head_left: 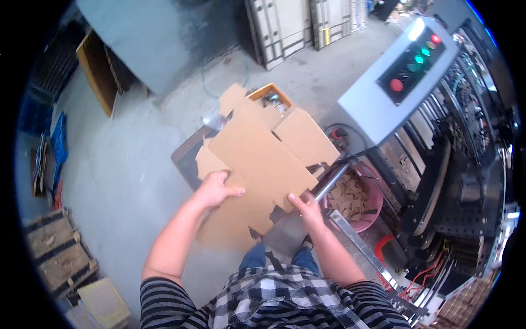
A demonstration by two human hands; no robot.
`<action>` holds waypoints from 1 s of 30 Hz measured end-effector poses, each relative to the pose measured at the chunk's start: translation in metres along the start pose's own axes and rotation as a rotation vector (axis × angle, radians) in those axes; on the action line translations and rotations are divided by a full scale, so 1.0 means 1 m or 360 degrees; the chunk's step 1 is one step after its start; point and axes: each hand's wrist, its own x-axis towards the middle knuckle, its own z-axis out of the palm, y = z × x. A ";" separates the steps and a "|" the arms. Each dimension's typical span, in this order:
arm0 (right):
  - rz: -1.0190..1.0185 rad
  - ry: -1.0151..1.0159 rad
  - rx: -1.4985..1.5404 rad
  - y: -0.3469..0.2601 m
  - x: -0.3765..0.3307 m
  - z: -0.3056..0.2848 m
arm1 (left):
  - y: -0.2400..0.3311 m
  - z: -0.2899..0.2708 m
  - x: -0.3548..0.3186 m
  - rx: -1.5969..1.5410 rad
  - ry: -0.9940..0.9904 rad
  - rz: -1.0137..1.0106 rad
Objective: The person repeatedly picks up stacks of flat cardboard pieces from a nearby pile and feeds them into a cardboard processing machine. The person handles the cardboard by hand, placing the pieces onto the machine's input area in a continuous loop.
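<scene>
A flat die-cut cardboard sheet [257,159] with flaps and notched edges spans the space in front of me. My left hand [216,191] grips its left edge, thumb lying on top and fingers hidden beneath. On the right, my right hand [307,208] holds the sheet's near right edge, its thumb on the upper face. The near part of the cardboard hangs over my legs and looks blurred. Behind the sheet, an orange-rimmed box [276,93] with small metal-looking items is partly covered.
A machine with a grey control box [394,82] bearing lit buttons stands at right. Beneath it, a pink basket [378,203] holds cardboard scraps. Wooden pallets [60,247] lie at lower left. A brown board [98,74] leans at upper left, and framed panels [285,30] stand at the back.
</scene>
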 end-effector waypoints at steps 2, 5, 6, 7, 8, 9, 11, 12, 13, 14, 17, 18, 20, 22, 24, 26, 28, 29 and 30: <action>0.0036 -0.0101 0.0827 0.012 0.001 -0.009 | 0.038 0.023 -0.008 0.0069 -0.0112 -0.0003; -0.0363 -0.0118 0.1122 -0.026 -0.032 -0.023 | 0.050 0.050 -0.010 0.0083 -0.0256 0.0058; -0.0458 -0.0112 0.1119 -0.031 -0.035 -0.034 | 0.059 0.056 -0.011 0.0041 -0.0235 0.0171; -0.0544 -0.0110 0.1105 -0.034 -0.040 -0.050 | 0.070 0.066 -0.016 -0.0015 -0.0209 0.0275; -0.0629 -0.0110 0.1086 -0.038 -0.045 -0.065 | 0.080 0.075 -0.017 -0.0077 -0.0185 0.0378; -0.0675 -0.0072 0.1030 -0.047 -0.055 -0.079 | 0.087 0.073 -0.013 -0.0297 -0.0138 0.0484; -0.0717 -0.0088 0.1038 -0.068 -0.075 -0.107 | 0.118 0.087 -0.015 -0.0598 0.0042 0.0749; -0.0732 -0.0093 0.1067 -0.073 -0.085 -0.118 | 0.142 0.099 -0.024 -0.0659 0.0157 0.0903; -0.0729 -0.0108 0.1050 -0.081 -0.097 -0.132 | 0.164 0.109 -0.034 -0.0718 0.0283 0.1059; -0.0763 -0.0143 0.0963 -0.078 -0.101 -0.146 | 0.180 0.117 -0.041 -0.0475 0.0162 0.1008; -0.0835 -0.0170 0.0839 -0.070 -0.116 -0.189 | 0.215 0.157 -0.059 -0.0005 -0.0111 0.0874; -0.0852 -0.0164 0.0912 -0.073 -0.124 -0.202 | 0.219 0.176 -0.066 0.0026 -0.0048 0.0918; -0.0927 -0.0101 0.1028 -0.079 -0.137 -0.227 | 0.225 0.213 -0.070 0.0075 0.0036 0.1028; -0.0995 -0.0002 0.1115 -0.080 -0.154 -0.246 | 0.238 0.261 -0.083 0.0173 0.0228 0.1186; -0.1377 0.0585 0.0687 -0.091 -0.172 -0.247 | 0.241 0.309 -0.079 0.0162 0.0416 0.1390; -0.1492 0.0826 0.0580 -0.101 -0.185 -0.273 | 0.264 0.353 -0.096 0.0236 0.0456 0.1579; -0.1334 0.0654 0.0813 -0.096 -0.195 -0.311 | 0.275 0.378 -0.107 0.0285 0.0411 0.1723; -0.1246 0.0545 0.0776 -0.092 -0.206 -0.336 | 0.287 0.385 -0.115 0.0173 0.0217 0.1626; -0.1167 0.0429 0.0734 -0.095 -0.221 -0.364 | 0.298 0.390 -0.127 0.0129 0.0067 0.1544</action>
